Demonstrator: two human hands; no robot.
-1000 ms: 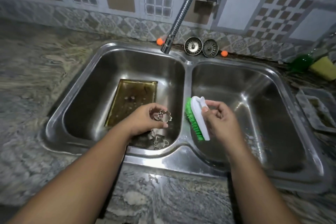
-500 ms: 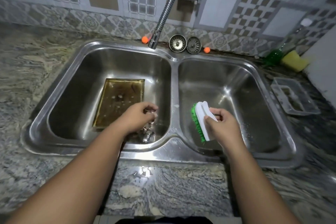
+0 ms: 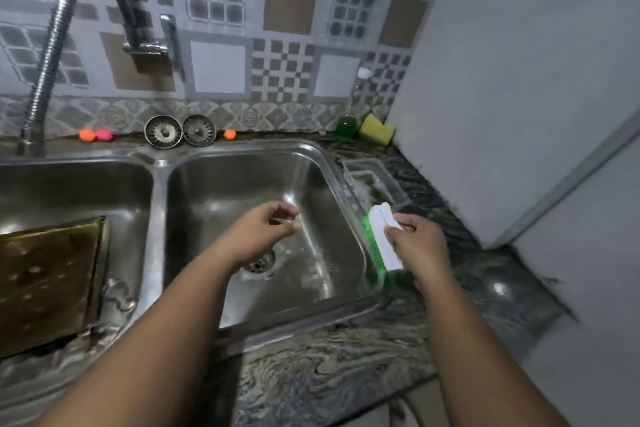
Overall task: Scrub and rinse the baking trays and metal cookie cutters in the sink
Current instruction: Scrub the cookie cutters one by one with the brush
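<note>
From the head camera, the double sink (image 3: 157, 218) fills the middle of the view. The left hand (image 3: 266, 230) hovers over the sink's right basin, above and just right of the drain (image 3: 259, 262); its fingers are curled loosely toward the thumb, and motion blur hides whether anything is pinched between them. The right hand (image 3: 417, 246) is over the sink's right rim, gripping a white scrub brush (image 3: 382, 239) with green bristles, the bristles turned toward the basin. In the sink's left basin lies a brownish baking tray (image 3: 45, 282), flat on the bottom, with blurred metal cookie cutters (image 3: 116, 295) just beside its right edge. On the counter right of the sink sits a clear plastic container (image 3: 375, 184). Behind the sink, against the tiled wall, stand two round strainers (image 3: 180, 131), a green bottle (image 3: 345, 125) and a yellow sponge (image 3: 376, 129). The faucet hose (image 3: 48, 55) rises from the sink's back left.
</note>
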